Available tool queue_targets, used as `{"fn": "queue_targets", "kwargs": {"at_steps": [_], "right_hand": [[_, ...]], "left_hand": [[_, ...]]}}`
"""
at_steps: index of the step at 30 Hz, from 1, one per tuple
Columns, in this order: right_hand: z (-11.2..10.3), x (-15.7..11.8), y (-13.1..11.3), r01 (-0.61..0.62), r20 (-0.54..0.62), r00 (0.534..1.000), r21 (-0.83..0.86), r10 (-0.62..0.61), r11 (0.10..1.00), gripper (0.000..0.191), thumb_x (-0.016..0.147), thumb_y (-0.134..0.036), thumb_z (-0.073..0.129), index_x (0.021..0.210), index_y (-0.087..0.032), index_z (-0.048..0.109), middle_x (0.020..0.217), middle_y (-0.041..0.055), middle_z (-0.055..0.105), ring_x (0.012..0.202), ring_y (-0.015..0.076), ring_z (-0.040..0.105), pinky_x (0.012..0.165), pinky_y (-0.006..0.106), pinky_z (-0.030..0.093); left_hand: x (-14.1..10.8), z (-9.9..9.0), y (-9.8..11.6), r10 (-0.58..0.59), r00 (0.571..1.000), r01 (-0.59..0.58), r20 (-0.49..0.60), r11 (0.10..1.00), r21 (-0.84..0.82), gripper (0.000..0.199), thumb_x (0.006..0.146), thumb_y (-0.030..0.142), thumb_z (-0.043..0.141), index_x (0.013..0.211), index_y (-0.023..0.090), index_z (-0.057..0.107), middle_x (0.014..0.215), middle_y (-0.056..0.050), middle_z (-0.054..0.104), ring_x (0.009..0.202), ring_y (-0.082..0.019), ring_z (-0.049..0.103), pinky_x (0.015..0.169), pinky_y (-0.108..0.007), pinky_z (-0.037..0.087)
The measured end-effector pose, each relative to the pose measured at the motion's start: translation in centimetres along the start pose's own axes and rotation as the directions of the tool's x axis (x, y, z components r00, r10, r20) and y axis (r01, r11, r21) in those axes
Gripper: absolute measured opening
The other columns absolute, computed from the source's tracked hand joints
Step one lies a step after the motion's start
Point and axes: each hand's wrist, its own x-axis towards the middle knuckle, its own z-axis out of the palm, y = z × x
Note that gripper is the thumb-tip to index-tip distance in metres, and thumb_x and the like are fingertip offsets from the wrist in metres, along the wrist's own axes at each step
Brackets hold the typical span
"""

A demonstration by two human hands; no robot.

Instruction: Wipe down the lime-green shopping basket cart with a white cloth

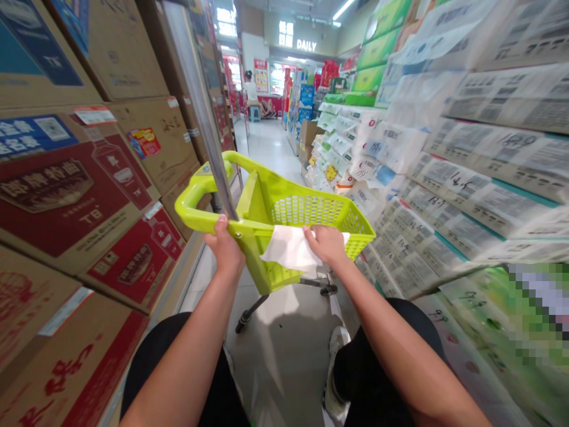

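Observation:
A lime-green shopping cart (pixel 253 261) with a perforated basket stands sideways before me on wheels. My left hand (pixel 227 249) is closed on the cart's edge, close to the foot of a metal pole (pixel 208 118) that rises from it. A white cloth (pixel 288 246), perhaps a paper wipe, drapes over the near rim of the basket. On top of this cloth lies my right hand (pixel 326 244), its fingers bent over the rim and pressing the cloth against it. Parts of its fingers are hidden behind the rim. Inside the basket, the visible part shows only green plastic.
Stacked cardboard cartons (pixel 48 184) line the left side. Piled packs of paper tissue (pixel 448 190) rise close on the right. A tiled aisle (pixel 262 145) runs ahead, where a person (pixel 250 89) sits on a blue stool (pixel 255 112) far off.

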Motion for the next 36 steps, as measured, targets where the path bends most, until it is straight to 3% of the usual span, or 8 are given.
{"fn": "queue_targets", "kwargs": {"at_steps": [4,7,14,17,20,29,32,36], "right_hand": [[-0.1,-0.6,6.2,-0.140,0.035,0.989,-0.107,0.144,0.984,0.055,0.108,-0.044,0.032,0.096,-0.016,0.077,0.103,0.0155,0.078,0.101,0.0264,0.071,0.082,0.031,0.040],[-0.4,-0.6,7.1,-0.199,0.032,0.978,-0.126,0.205,0.972,0.052,0.106,-0.039,0.034,0.100,-0.013,0.079,0.103,0.0183,0.078,0.099,0.0275,0.072,0.081,0.032,0.041],[-1.1,0.4,-4.8,-0.035,-0.093,0.995,0.135,0.047,0.990,0.055,0.107,-0.048,0.033,0.095,-0.020,0.079,0.093,0.0107,0.080,0.087,0.0234,0.072,0.074,0.029,0.039],[-1.2,0.4,-6.9,0.016,-0.112,0.994,0.194,0.006,0.981,0.064,0.108,-0.055,0.028,0.085,-0.021,0.077,0.087,0.0096,0.078,0.081,0.0219,0.070,0.071,0.028,0.036],[-0.5,-0.3,-4.2,0.027,-0.128,0.992,0.160,-0.007,0.987,0.064,0.107,-0.056,0.031,0.079,-0.019,0.074,0.083,0.0097,0.077,0.080,0.0210,0.068,0.072,0.028,0.035],[1.1,-2.2,10.5,-0.220,-0.089,0.973,-0.047,0.215,0.974,0.052,0.104,-0.038,0.035,0.090,-0.012,0.078,0.096,0.0178,0.077,0.091,0.0263,0.070,0.077,0.032,0.039],[1.0,-2.0,10.6,-0.281,-0.087,0.958,-0.065,0.275,0.958,0.050,0.102,-0.036,0.036,0.097,-0.011,0.079,0.098,0.0193,0.077,0.094,0.0283,0.071,0.080,0.033,0.041],[0.5,-1.9,4.7,-0.203,-0.098,0.975,-0.016,0.200,0.979,0.047,0.101,-0.039,0.041,0.093,-0.014,0.080,0.092,0.0166,0.077,0.090,0.0274,0.070,0.081,0.033,0.040]], "left_hand": [[-0.4,0.1,0.3,-0.022,0.999,0.020,-0.033,0.998,-0.061,0.036,0.078,0.045,0.065,0.099,0.024,0.044,0.092,0.000,0.060,0.079,-0.015,0.065,0.075,-0.030,0.055],[-1.3,0.5,0.3,-0.024,0.999,0.021,-0.037,0.998,-0.063,0.034,0.079,0.044,0.065,0.099,0.023,0.047,0.094,0.000,0.061,0.082,-0.014,0.065,0.076,-0.028,0.055],[-3.5,1.7,-0.8,-0.059,0.998,0.060,0.023,0.998,-0.023,0.037,0.078,0.049,0.063,0.098,0.022,0.048,0.092,-0.002,0.063,0.081,-0.016,0.066,0.073,-0.030,0.054],[-3.4,1.8,-0.6,-0.054,0.998,0.054,-0.018,0.998,-0.012,0.036,0.077,0.047,0.064,0.097,0.022,0.048,0.092,-0.002,0.063,0.081,-0.016,0.065,0.073,-0.030,0.054],[-2.7,1.6,-0.3,-0.081,0.996,0.080,-0.028,0.996,-0.035,0.036,0.076,0.046,0.065,0.096,0.023,0.046,0.088,0.000,0.062,0.077,-0.015,0.064,0.070,-0.030,0.054],[-0.8,0.3,-0.6,-0.005,1.000,0.005,0.006,1.000,-0.008,0.032,0.081,0.048,0.061,0.096,0.024,0.047,0.086,0.001,0.057,0.077,-0.015,0.062,0.072,-0.030,0.055],[-0.8,0.2,-0.9,-0.009,1.000,0.009,-0.009,1.000,-0.009,0.033,0.082,0.048,0.061,0.098,0.024,0.046,0.088,0.000,0.058,0.079,-0.016,0.063,0.075,-0.032,0.055],[-1.1,0.3,-1.2,0.003,1.000,-0.003,0.007,1.000,-0.005,0.037,0.083,0.051,0.061,0.102,0.023,0.046,0.091,-0.001,0.059,0.082,-0.017,0.064,0.078,-0.033,0.055]]}}
